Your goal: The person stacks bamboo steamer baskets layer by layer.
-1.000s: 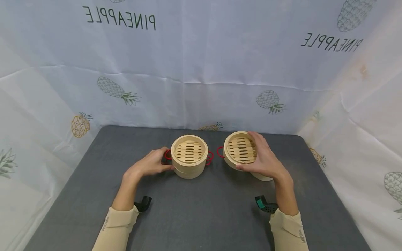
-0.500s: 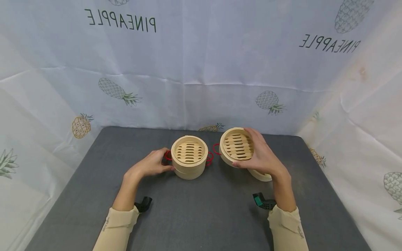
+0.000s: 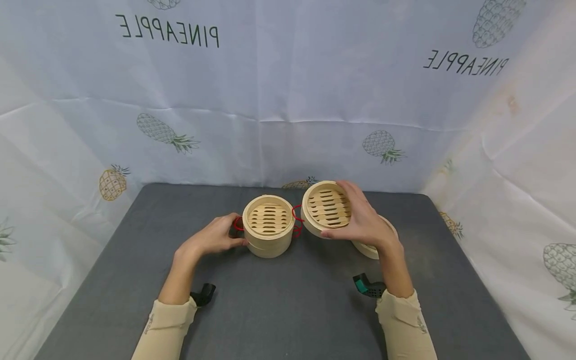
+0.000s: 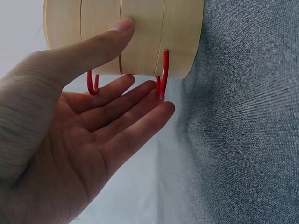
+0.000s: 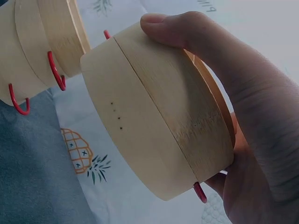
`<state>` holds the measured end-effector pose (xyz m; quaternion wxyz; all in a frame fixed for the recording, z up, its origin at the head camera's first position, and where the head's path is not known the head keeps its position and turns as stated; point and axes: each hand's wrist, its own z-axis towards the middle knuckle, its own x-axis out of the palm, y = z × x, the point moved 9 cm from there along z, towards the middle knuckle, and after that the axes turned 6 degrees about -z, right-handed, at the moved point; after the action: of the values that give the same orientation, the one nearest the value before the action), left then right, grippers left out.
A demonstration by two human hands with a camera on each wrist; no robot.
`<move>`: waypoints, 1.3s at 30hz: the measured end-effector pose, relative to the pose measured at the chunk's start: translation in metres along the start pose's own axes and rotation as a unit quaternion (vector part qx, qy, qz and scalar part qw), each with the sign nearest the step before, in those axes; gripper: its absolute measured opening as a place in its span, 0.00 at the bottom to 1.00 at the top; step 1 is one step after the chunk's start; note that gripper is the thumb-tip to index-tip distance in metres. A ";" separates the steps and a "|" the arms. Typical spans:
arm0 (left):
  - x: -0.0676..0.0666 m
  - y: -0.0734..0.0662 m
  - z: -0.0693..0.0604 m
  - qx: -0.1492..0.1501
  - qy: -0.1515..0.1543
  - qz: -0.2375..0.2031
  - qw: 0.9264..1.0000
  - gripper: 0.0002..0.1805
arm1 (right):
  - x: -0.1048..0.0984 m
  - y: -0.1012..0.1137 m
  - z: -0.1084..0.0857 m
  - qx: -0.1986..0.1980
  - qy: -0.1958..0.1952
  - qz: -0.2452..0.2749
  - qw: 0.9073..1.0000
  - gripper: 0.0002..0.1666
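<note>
A stack of bamboo steamer baskets (image 3: 270, 245) with red side handles stands upright on the table. My left hand (image 3: 218, 234) is at its left side; in the left wrist view the thumb rests on the wall (image 4: 140, 42), while the loosely bent fingers lie by the red handles (image 4: 165, 74). My right hand (image 3: 362, 222) grips another bamboo steamer basket (image 3: 325, 207) by its right side, tilted and raised, its slatted inside showing. Its left red handle is close to the stack's right side; contact cannot be told. In the right wrist view, my thumb lies across the held basket's wall (image 5: 154, 107).
Partly hidden under my right forearm, another bamboo steamer basket (image 3: 368, 250) sits on the dark grey table (image 3: 288, 310). A white cloth (image 3: 288, 150) printed with pineapples hangs behind the table and along both sides. Each wrist carries a black camera mount (image 3: 369, 286).
My right hand has carried its steamer basket leftward and slightly up, toward the stack, uncovering more of the basket on the table. The left hand and the stack have stayed put.
</note>
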<state>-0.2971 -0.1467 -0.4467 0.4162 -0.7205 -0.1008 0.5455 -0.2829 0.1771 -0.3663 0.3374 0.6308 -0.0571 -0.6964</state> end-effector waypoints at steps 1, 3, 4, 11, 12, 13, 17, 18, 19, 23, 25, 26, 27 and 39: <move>0.000 0.000 0.000 0.000 0.000 0.000 1.000 0.33 | 0.001 0.000 0.001 0.001 0.001 0.000 1.000 0.77; 0.000 0.000 0.000 -0.001 0.001 0.000 1.000 0.33 | 0.002 0.002 0.002 0.003 0.001 -0.001 1.000 0.78; 0.000 0.000 0.000 -0.001 0.001 0.000 1.000 0.33 | 0.002 0.003 0.002 0.002 0.001 -0.001 1.000 0.78; 0.000 0.001 0.000 -0.002 0.002 -0.001 1.000 0.33 | 0.001 0.013 0.006 -0.009 -0.010 0.002 1.000 0.78; 0.000 0.001 0.000 -0.002 0.002 -0.001 1.000 0.33 | 0.001 0.015 0.007 -0.009 -0.011 0.003 1.000 0.78; 0.000 0.001 0.000 -0.002 0.001 -0.001 1.000 0.33 | 0.001 0.017 0.007 -0.010 -0.011 0.004 1.000 0.78; 0.000 0.000 -0.001 -0.002 -0.001 0.003 1.000 0.32 | 0.000 0.022 0.009 -0.014 -0.015 0.002 1.000 0.78; 0.000 0.000 -0.001 -0.002 -0.002 0.003 1.000 0.32 | 0.000 0.023 0.010 -0.015 -0.016 0.002 1.000 0.78; 0.000 0.000 -0.001 -0.001 -0.002 0.004 1.000 0.32 | 0.000 0.024 0.010 -0.016 -0.017 0.002 1.000 0.78; 0.001 -0.001 0.000 -0.001 -0.001 0.001 1.000 0.32 | 0.002 0.025 0.011 -0.016 -0.016 0.002 1.000 0.78; 0.001 0.000 0.000 -0.001 -0.001 0.001 1.000 0.33 | 0.004 0.026 0.011 -0.014 -0.015 0.002 1.000 0.79; 0.001 0.000 0.000 -0.001 -0.001 0.000 1.000 0.33 | 0.004 0.026 0.012 -0.013 -0.015 0.001 1.000 0.79; 0.002 0.000 0.001 -0.002 -0.001 0.000 1.000 0.33 | 0.005 0.027 0.012 -0.013 -0.016 0.000 1.000 0.79; 0.001 0.002 0.001 -0.005 -0.002 0.000 1.000 0.33 | 0.010 0.036 0.021 -0.026 -0.016 0.012 0.999 0.79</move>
<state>-0.2977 -0.1466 -0.4491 0.4127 -0.7215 -0.1039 0.5462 -0.2874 0.1373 -0.3524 0.3615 0.6100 -0.0518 -0.7033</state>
